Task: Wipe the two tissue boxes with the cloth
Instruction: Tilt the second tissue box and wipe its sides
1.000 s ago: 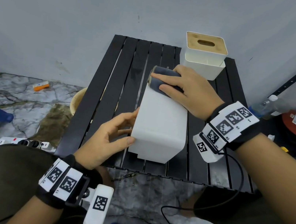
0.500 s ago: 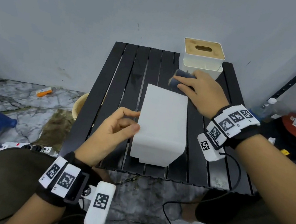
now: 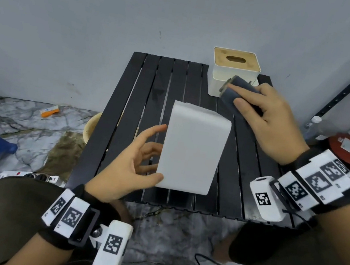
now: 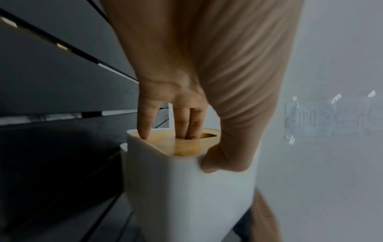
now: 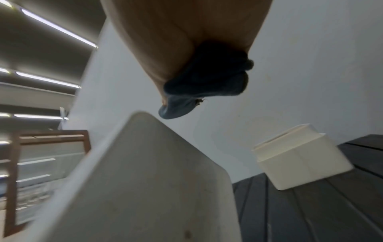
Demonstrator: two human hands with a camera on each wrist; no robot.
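The near box (image 3: pixel 191 150) is lying on its side on the table (image 3: pixel 111 127), its long axis running away from the person, its blank white base facing up and its wooden lid face turned to the left; the left hand (image 3: pixel 132 167) is gripping it from that side, thumb pressing the near white corner and, in the left wrist view, two fingers (image 4: pixel 189 124) curling into the lid slot; the right hand (image 3: pixel 268 121) is holding the cloth (image 3: pixel 237 91) folded into a thick dark wad, fingers wrapping over it, and is hanging clear of the near box, beyond its far right corner; the far box (image 3: pixel 234 73) is standing upright at the table's back edge, lid up, just behind the cloth, though whether the cloth is touching it I cannot tell; so the right hand is by far the nearer to the far box, which is lying straight ahead of its fingertips, while the left is tied up with the near one; judging by that, the wiping is likely shifting to the far box, or the near box is about to be turned; compared with a second ago, the cloth has left the far end of the near box's upper face and travelled back and rightward, and the left hand has gone from fingers spread flat against the side to a hooked grip, the box tipping slightly.
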